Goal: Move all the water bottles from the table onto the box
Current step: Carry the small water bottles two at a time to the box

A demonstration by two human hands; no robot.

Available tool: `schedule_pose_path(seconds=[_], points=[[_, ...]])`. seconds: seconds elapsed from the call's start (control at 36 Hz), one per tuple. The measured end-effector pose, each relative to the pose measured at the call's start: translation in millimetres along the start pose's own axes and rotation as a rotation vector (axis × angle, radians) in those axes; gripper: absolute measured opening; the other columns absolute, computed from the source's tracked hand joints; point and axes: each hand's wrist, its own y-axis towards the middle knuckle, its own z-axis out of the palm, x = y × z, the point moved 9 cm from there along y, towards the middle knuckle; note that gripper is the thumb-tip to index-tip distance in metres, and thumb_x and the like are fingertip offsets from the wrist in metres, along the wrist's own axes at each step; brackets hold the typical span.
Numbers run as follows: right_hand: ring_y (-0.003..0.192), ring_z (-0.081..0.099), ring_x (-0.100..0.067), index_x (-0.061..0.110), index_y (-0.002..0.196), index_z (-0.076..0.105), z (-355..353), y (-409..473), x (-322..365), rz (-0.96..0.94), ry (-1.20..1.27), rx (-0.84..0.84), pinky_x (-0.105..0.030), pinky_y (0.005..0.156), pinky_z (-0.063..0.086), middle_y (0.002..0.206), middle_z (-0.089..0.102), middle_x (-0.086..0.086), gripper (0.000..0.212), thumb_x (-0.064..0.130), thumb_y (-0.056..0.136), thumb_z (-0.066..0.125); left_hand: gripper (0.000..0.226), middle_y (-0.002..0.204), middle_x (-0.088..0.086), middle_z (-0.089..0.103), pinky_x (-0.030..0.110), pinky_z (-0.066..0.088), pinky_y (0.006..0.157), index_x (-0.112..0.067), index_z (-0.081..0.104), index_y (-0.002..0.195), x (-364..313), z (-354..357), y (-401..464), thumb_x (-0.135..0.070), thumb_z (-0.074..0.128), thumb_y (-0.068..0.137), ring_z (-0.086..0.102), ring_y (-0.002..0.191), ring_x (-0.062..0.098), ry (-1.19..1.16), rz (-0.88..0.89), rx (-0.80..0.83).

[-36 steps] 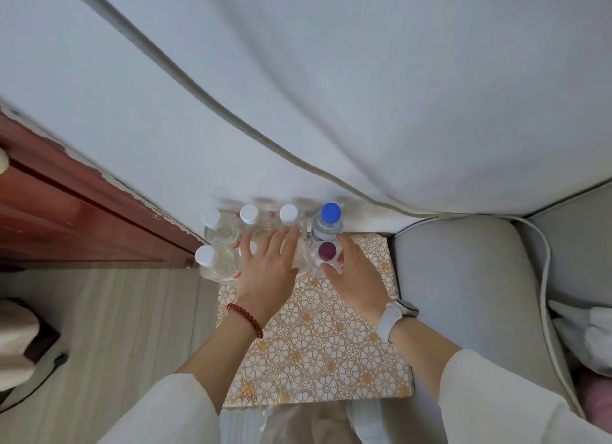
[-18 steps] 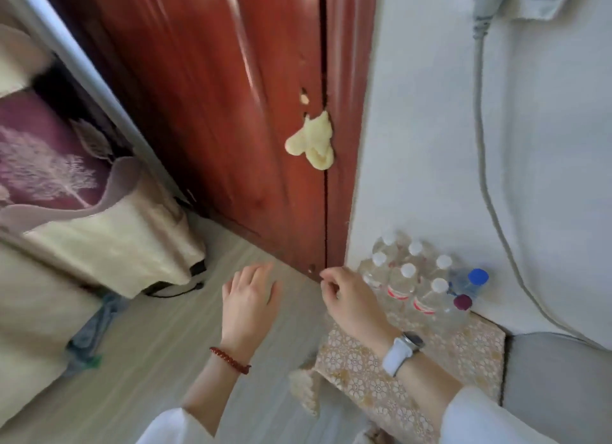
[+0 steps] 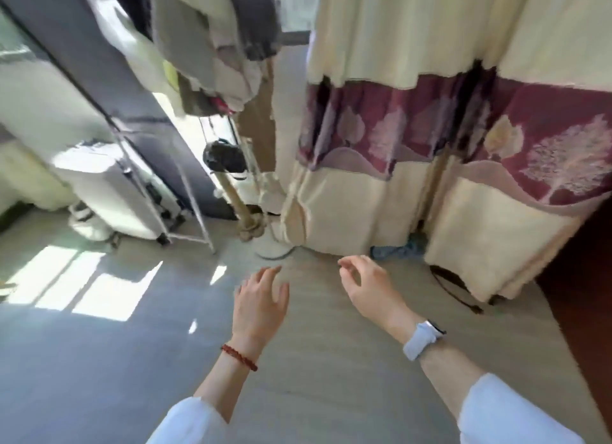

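Both hands hover empty over the pale wood-grain floor (image 3: 324, 360) at lower centre. The left hand (image 3: 260, 306) has fingers spread apart; the right hand (image 3: 371, 286) has fingers loosely curled, gripping nothing. No water bottles or box are in view. A cream-and-maroon patterned curtain (image 3: 463, 128) hangs at upper right.

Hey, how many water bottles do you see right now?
0. No bottle shows in this view: only floor, a curtain, and both empty hands, left hand and right hand. Any bottles lie outside the frame.
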Motion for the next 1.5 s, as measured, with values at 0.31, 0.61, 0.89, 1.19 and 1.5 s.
schedule_pose_path(seconds=[0.31, 0.61, 0.89, 1.19, 1.5], points=[[0.104, 0.058, -0.018, 0.012, 0.116, 0.057, 286, 127, 216, -0.414, -0.098, 0.526, -0.025, 0.085, 0.041, 0.115, 0.061, -0.004, 0.027, 0.022, 0.093, 0.047, 0.029, 0.113, 0.007, 0.064, 0.040, 0.042, 0.087, -0.011, 0.062, 0.113, 302, -140, -3, -0.021, 0.060, 0.085, 0.058, 0.105, 0.029, 0.118, -0.571, -0.281], [0.105, 0.058, -0.021, 0.014, 0.116, 0.058, 510, 241, 459, -0.760, -0.114, 0.728, -0.030, 0.089, 0.043, 0.115, 0.060, -0.003, 0.029, 0.026, 0.094, 0.043, 0.032, 0.118, 0.008, 0.061, 0.037, 0.037, 0.094, -0.010, 0.059, 0.118, 517, -293, 85, -0.023, 0.054, 0.089, 0.053, 0.112, 0.025, 0.224, -0.830, -0.467], [0.106, 0.059, -0.022, 0.014, 0.117, 0.056, 707, 248, 632, -1.019, -0.154, 0.887, -0.031, 0.088, 0.045, 0.120, 0.059, -0.003, 0.030, 0.024, 0.095, 0.040, 0.029, 0.117, 0.008, 0.062, 0.036, 0.039, 0.094, -0.009, 0.061, 0.114, 716, -398, 57, -0.023, 0.056, 0.089, 0.054, 0.111, 0.027, 0.226, -1.079, -0.585], [0.106, 0.061, -0.023, 0.009, 0.117, 0.058, 919, 253, 872, -1.089, -0.081, 0.940, -0.031, 0.092, 0.047, 0.118, 0.061, -0.010, 0.031, 0.023, 0.095, 0.042, 0.028, 0.120, 0.001, 0.059, 0.035, 0.041, 0.092, -0.014, 0.059, 0.115, 969, -589, 73, -0.026, 0.052, 0.091, 0.054, 0.111, 0.022, 0.289, -1.100, -0.651], [0.107, 0.060, -0.019, 0.010, 0.117, 0.058, 1119, 317, 1023, -1.026, -0.078, 0.935, -0.025, 0.088, 0.045, 0.119, 0.062, -0.008, 0.030, 0.023, 0.095, 0.042, 0.029, 0.118, -0.001, 0.059, 0.035, 0.045, 0.092, -0.013, 0.058, 0.116, 1195, -670, 132, -0.024, 0.052, 0.091, 0.054, 0.108, 0.018, 0.188, -1.074, -0.668]])
